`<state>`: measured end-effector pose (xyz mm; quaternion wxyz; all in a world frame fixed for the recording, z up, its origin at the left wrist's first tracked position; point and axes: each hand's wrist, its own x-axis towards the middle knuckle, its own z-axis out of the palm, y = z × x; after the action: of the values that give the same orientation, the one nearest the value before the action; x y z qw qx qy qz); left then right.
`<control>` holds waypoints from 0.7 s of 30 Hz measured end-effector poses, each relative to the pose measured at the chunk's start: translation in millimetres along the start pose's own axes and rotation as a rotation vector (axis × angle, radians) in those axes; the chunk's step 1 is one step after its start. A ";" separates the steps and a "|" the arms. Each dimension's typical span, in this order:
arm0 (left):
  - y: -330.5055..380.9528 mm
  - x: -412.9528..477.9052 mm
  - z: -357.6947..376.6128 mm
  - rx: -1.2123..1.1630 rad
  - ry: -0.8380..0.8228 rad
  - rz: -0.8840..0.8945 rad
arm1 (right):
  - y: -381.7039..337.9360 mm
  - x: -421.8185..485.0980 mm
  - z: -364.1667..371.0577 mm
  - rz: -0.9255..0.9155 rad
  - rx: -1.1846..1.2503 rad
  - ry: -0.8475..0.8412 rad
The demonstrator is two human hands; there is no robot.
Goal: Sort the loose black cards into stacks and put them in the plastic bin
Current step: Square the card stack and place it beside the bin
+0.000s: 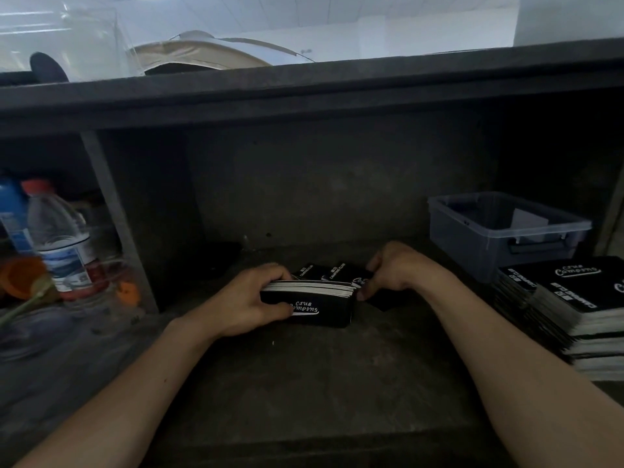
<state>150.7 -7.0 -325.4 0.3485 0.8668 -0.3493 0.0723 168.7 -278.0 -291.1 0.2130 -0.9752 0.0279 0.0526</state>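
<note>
- Left hand (243, 305) grips a stack of black cards (314, 307) on the table (304, 383); right hand (396, 270) pinches a loose card (380, 300) at the stack's end.
- We judge the sorting midway: more loose cards (326, 272) lie just behind the stack.
- Finished stacks (574, 309) sit beside the bin (466, 238), not in it; we see only a pale object inside.
- Bottles (57, 238) stand at far left, well apart; the bin looks unobstructed.

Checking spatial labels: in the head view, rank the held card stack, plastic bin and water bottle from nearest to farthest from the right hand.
1. The held card stack, gripped by the left hand, just left of the right hand, which pinches a loose card.
2. The plastic bin, back right on the shelf.
3. The water bottle, far left beyond the divider.
</note>
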 end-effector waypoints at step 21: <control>8.2 0.2 -0.3 0.000 0.013 -0.088 | 2.5 34.0 29.5 -0.243 0.255 0.066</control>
<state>145.5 -11.1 -320.5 0.3536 0.8808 -0.3087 0.0623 199.6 -269.0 -322.7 0.3386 -0.9377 -0.0769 -0.0098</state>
